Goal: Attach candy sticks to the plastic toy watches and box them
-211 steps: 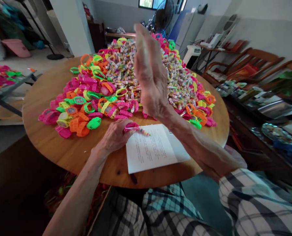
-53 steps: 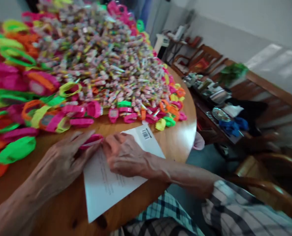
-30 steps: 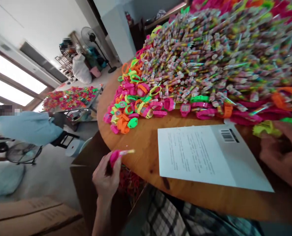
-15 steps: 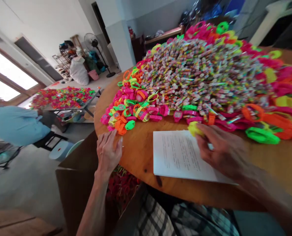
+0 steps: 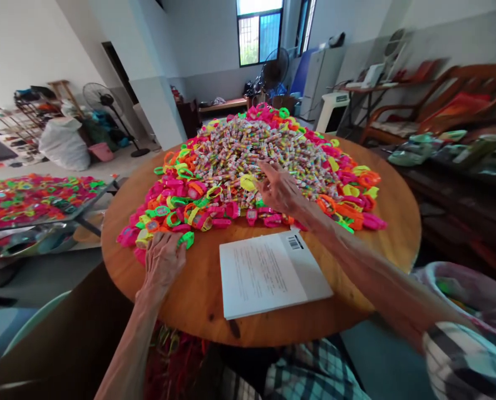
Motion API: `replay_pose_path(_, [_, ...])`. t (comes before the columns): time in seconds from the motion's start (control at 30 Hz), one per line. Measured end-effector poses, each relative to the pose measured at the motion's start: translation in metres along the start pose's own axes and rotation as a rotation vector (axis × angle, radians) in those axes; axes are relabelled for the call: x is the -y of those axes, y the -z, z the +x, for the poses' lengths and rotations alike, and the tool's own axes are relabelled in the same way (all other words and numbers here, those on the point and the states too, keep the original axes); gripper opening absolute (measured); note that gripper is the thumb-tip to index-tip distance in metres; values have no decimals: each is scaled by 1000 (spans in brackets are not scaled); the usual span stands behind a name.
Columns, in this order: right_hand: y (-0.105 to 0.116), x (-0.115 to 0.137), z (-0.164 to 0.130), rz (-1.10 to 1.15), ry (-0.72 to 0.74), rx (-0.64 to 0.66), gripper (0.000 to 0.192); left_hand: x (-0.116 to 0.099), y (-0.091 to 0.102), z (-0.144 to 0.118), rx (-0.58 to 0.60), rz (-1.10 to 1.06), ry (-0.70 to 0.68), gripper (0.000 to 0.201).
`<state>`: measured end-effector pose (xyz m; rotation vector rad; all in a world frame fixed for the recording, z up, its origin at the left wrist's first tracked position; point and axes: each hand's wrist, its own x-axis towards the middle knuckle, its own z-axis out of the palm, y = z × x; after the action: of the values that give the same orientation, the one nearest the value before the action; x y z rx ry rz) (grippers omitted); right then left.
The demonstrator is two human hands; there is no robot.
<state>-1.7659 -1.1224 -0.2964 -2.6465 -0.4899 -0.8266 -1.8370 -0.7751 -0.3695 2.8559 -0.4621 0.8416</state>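
Observation:
A yellow toy watch (image 5: pixel 248 182) is pinched in the fingertips of my right hand (image 5: pixel 279 188). That hand is over the front of a heap of small clear packets with coloured contents (image 5: pixel 252 144). Brightly coloured toy watches (image 5: pixel 198 203) in pink, orange, green and yellow ring the heap. My left hand (image 5: pixel 164 258) is at the pile's front left corner, its fingers curled down onto the watches. A green watch (image 5: pixel 186 240) lies beside its thumb; what is under the fingers is hidden. Between my arms lies a white booklet (image 5: pixel 268 275) with printed text and a barcode.
The round wooden table (image 5: pixel 193 294) carries the pile. A low table (image 5: pixel 93 200) at left holds more watches. At the right stands a bin with a plastic liner (image 5: pixel 473 289), partly behind my arm. Below the table edge is a box of reddish items (image 5: pixel 177 355).
My view has turned right. My right hand has moved from above the booklet to over the heap, carrying the yellow watch. My left hand has come onto the pile's left corner.

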Motion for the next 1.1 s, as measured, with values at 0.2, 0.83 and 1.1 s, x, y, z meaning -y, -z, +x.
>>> replay_pose_path(0.2, [-24,22,-7,-168,292,284,23,-29,-1,3,-66,-161,-32,13])
replay_pose_path(0.83, [-48,14,-2,-86,297,232,31,-73,-30,32,87,-397,-119,11])
replay_pose_path(1.1, [-25,34,-30,269,241,19,33,-86,-28,37,70,-975,346,32])
